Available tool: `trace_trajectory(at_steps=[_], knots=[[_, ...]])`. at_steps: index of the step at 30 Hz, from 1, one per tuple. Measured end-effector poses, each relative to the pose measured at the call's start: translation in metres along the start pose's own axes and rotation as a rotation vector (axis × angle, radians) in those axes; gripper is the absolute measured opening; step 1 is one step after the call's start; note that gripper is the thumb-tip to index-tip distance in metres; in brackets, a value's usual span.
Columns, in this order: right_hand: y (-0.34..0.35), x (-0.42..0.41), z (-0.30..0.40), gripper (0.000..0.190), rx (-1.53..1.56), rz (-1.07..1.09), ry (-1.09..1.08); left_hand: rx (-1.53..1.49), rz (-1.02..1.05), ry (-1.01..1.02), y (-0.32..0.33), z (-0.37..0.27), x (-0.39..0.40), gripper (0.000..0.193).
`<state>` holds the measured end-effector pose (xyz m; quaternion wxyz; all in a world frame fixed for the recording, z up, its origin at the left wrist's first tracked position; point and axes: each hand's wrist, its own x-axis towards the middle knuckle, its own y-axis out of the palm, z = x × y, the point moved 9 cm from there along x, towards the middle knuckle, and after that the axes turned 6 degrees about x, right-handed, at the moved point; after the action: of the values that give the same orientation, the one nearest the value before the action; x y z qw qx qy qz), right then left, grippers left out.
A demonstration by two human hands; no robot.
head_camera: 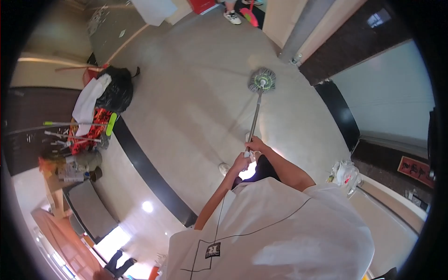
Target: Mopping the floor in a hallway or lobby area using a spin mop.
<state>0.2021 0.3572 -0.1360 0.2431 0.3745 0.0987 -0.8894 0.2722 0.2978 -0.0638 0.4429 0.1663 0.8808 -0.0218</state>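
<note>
A twist mop reaches out from my body, its metal handle [256, 115] slanting away over the floor. Its round head of grey and white strands [262, 80], with a green plate in the middle, rests on the pale floor [182, 91]. My left hand [242, 163] is wrapped around the upper end of the handle, near my waist. A little further down the shaft, my right hand [256, 144] also grips it. Parts of my shoes show beside the handle.
On the left stand a black garbage bag [119, 89], a red patterned bag [99, 126] and a lime-green squeegee-like tool [111, 124]. A person's shoe [232, 17] and a pink broom [249, 16] are at the far side. A plastic bag [345, 175] lies at right, near a doorway.
</note>
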Motion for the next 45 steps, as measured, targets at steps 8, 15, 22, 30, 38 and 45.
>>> trace_trajectory(at_steps=[8,15,22,30,38,45], knots=[[0.137,-0.023,-0.007,0.03,-0.413,0.341,0.038,-0.359,-0.304,0.089,-0.047,0.133,-0.054,0.021],[0.242,-0.034,-0.024,0.044,-0.789,0.442,-0.091,-0.652,-0.451,0.083,-0.057,0.179,-0.134,0.021],[0.327,-0.06,-0.015,0.047,-0.816,0.541,-0.062,-0.742,-0.736,0.089,-0.091,0.209,-0.191,0.035],[0.342,-0.065,-0.036,0.037,-0.64,0.408,-0.19,-1.022,-0.906,-0.004,-0.127,0.265,-0.19,0.045],[0.354,-0.145,-0.016,0.02,-0.032,0.598,0.372,-0.928,-0.754,0.111,-0.198,0.28,-0.125,0.03],[0.318,-0.126,-0.01,0.014,-0.046,0.501,0.316,-1.128,-0.754,0.059,-0.183,0.262,-0.082,0.009]])
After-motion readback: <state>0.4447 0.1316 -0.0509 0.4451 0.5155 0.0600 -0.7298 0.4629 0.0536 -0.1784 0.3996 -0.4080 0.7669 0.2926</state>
